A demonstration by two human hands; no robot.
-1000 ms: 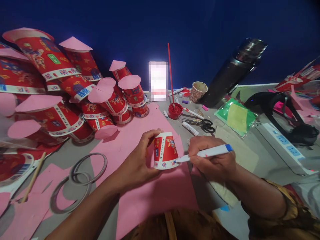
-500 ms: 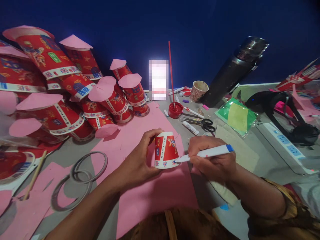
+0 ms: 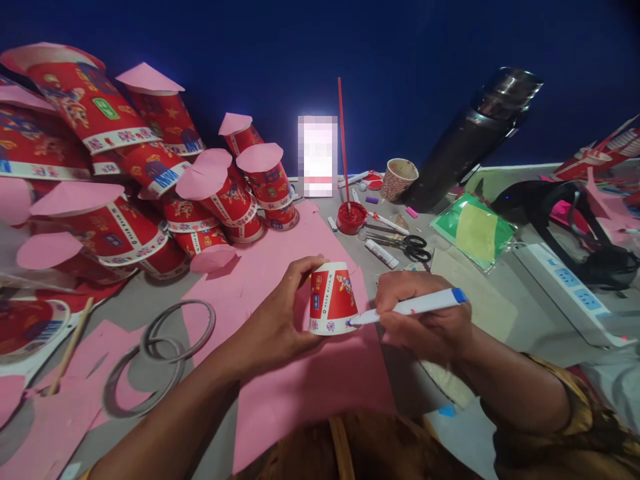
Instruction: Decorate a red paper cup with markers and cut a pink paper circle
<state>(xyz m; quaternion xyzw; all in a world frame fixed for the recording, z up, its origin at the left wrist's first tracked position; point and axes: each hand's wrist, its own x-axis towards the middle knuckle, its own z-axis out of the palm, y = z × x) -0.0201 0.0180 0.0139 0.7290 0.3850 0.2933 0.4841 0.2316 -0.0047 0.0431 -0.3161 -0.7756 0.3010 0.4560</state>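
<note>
A red printed paper cup (image 3: 333, 299) stands upside down on a pink paper sheet (image 3: 305, 383) at the centre. My left hand (image 3: 280, 319) is wrapped round the cup's left side, thumb on its top. My right hand (image 3: 425, 317) grips a white marker with a blue end (image 3: 415, 307); its tip touches the paper at the cup's right rim.
A heap of red paper cups capped with pink paper (image 3: 125, 180) fills the left. Metal rings (image 3: 160, 347) lie at front left. Scissors (image 3: 405, 244), a red paint pot with a stick (image 3: 350, 219), a dark flask (image 3: 470, 140) and a power strip (image 3: 565, 287) lie behind and right.
Both hands, the cup and the marker stay almost still; the view has shifted slightly.
</note>
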